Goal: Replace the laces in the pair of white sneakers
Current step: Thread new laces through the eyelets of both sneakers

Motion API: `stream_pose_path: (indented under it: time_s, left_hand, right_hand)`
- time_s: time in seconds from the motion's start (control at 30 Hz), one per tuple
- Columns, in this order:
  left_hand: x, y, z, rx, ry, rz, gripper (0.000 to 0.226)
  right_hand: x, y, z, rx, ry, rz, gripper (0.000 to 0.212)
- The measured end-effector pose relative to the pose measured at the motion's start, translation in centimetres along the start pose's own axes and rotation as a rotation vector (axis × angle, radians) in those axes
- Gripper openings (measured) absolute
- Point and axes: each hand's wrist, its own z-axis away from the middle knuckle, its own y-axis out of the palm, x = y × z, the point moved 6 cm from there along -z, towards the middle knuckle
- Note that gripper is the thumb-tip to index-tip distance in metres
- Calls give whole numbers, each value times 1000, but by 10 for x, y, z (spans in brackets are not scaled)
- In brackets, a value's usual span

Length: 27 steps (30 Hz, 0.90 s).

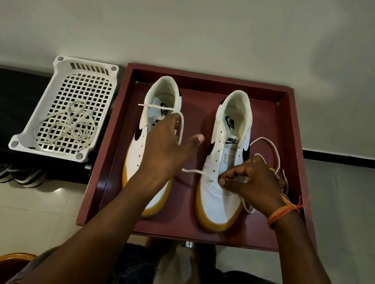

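Two white sneakers with yellow soles stand side by side in a dark red tray [291,124]. My left hand [168,146] lies over the left sneaker [161,98] with its thumb stretched out; a white lace [155,106] crosses that shoe's opening beside my fingers. My right hand [253,185] pinches a white lace [195,171] at the lowest eyelets of the right sneaker [227,148]. One short end of this lace sticks out to the left, and the long rest loops behind my right hand.
A white perforated plastic basket [48,123] with a loose coil of off-white laces [69,127] sits left of the tray on a black surface. My knees show below the tray. An orange rim is at the bottom left corner.
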Motion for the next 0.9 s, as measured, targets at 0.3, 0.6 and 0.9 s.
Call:
stream_pose_path:
  time_s: [0.3, 0.6, 0.9]
  left_hand:
    - [-7, -1, 0, -26, 77, 161, 33]
    - [26, 59, 52, 459, -458, 9, 49]
    - [30, 55, 39, 120, -237, 79, 29]
  right_hand:
    - [6, -3, 3, -3, -21, -22, 7]
    - [3, 0, 1, -10, -37, -24, 8]
    - [-1, 2, -1, -21, -30, 9, 3]
